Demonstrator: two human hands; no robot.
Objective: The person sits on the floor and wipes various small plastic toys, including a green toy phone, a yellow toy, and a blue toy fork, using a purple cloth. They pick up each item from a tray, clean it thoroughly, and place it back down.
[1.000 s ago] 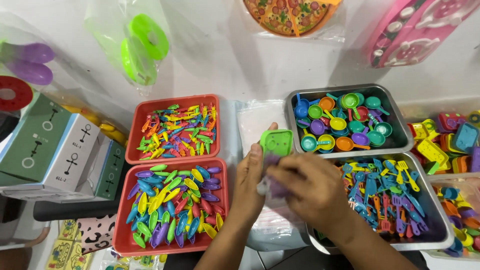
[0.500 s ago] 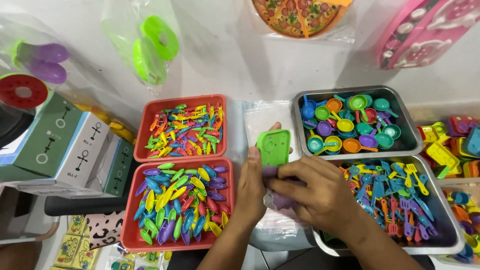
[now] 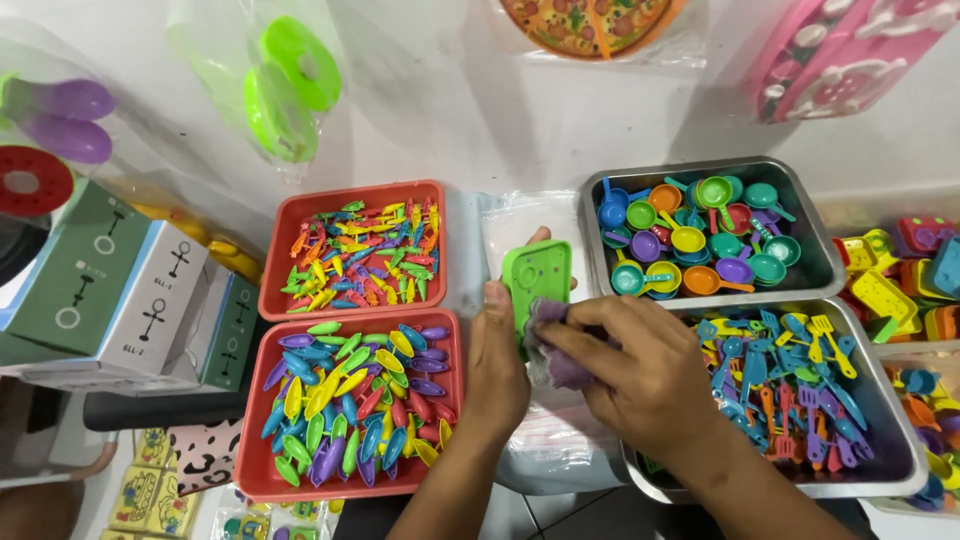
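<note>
- At the far left, stacked cardboard boxes (image 3: 110, 290) in green and white sit on the surface, and a clear bag holding purple toy pieces (image 3: 60, 115) hangs on the wall above them.
- Higher up and a little to the right, another clear bag holds bright green ring-shaped toys (image 3: 285, 85).
- Next come two red plastic trays, one behind the other. The far red tray (image 3: 352, 250) is filled with small thin toy pieces in mixed colours; the near red tray (image 3: 350, 405) is filled with larger pod-shaped pieces in blue, yellow, green, purple and red.
- Just right of the near tray, the left hand (image 3: 497, 375) reaches forward, its thumb and fingers clamped on the lower edge of a green flat plastic toy piece (image 3: 537, 277) with rounded corners, held upright over a clear plastic bag (image 3: 520, 225) between the trays.
- Touching it from the right, the right hand (image 3: 640, 385) has its fingers curled tight around a purple toy piece (image 3: 555, 350), pressed against the bottom of the green piece.
- Right of the hands, the far metal tray (image 3: 705, 235) holds small toy pans and cups in many colours.
- In front of it, the near metal tray (image 3: 800, 400) holds toy spatulas and forks, mostly blue, partly covered by the right forearm.
- At the far right edge lie loose blocky toy pieces (image 3: 900, 280) in yellow, red and green.
- On the wall above hang a bagged toy pizza (image 3: 590, 22) and a pink toy (image 3: 840, 50).
</note>
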